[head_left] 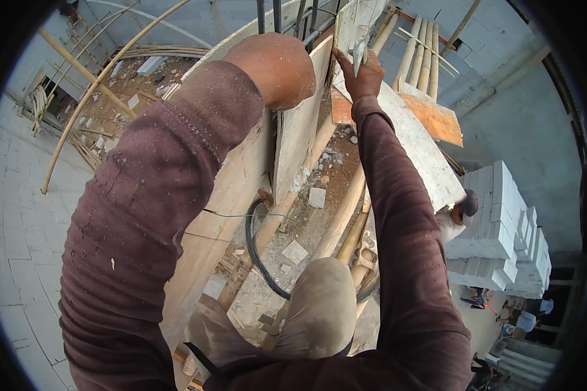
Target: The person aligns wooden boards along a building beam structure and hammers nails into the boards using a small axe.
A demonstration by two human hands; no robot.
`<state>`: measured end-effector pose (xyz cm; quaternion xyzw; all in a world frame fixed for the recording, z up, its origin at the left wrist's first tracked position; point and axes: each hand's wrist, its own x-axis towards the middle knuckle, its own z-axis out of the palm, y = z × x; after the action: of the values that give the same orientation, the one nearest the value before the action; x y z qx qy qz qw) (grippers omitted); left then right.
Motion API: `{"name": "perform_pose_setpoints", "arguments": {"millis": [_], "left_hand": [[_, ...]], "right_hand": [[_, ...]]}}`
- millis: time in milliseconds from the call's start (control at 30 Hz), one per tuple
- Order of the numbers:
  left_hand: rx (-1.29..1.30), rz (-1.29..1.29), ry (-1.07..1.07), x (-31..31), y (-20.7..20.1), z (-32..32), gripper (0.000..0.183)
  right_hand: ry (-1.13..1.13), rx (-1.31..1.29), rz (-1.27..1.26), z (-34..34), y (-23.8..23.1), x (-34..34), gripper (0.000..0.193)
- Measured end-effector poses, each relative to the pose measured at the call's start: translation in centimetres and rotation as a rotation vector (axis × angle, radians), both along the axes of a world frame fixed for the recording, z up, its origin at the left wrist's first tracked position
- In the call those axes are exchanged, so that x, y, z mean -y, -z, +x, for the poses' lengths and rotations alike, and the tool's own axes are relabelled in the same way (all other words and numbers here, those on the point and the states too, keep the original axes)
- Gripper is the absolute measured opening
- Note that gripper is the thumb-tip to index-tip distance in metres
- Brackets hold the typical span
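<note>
My left hand [284, 72] reaches over the top of a long plywood board [215, 241], beside upright dark steel bars [276, 16]. Its back and wrist face me, and its fingers are hidden on the far side. Across a narrow gap stands a second pale board [300, 143]. My right hand [365, 77] is closed around a grey metal tool [359, 51] of a kind I cannot make out. It is held against an upright panel [352, 23] at the far end of the boards.
A coil of black wire [253, 241] hangs between bamboo poles [339, 221] above rubble. At right are a loose white board [424, 150], an orange panel [434, 118], stacked pale blocks [489, 215] and a person in a dark cap [468, 203]. Curved bamboo [91, 91] crosses the left.
</note>
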<state>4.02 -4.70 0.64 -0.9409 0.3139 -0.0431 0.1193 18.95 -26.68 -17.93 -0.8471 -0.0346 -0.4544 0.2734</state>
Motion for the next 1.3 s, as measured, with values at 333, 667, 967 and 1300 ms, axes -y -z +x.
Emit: {"name": "perform_pose_setpoints", "arguments": {"millis": [333,667,967,1300], "left_hand": [[-0.069,0.033,-0.182,1.1,-0.2,-0.2,0.025],[0.004,-0.188,-0.138,0.2,0.9,0.3,0.042],[0.001,-0.234,-0.274,0.8,0.3,-0.9,0.029],[0.133,-0.402,-0.227,0.9,0.8,-0.8,0.038]], "right_hand": [[-0.093,-0.061,0.097,1.7,-3.6,0.2,0.053],[-0.104,-0.228,-0.041,1.8,-7.6,0.5,0.053],[-0.246,-0.221,0.11,1.5,-8.3,0.3,0.036],[-0.225,-0.36,0.221,-1.2,-9.9,-0.9,0.047]]}}
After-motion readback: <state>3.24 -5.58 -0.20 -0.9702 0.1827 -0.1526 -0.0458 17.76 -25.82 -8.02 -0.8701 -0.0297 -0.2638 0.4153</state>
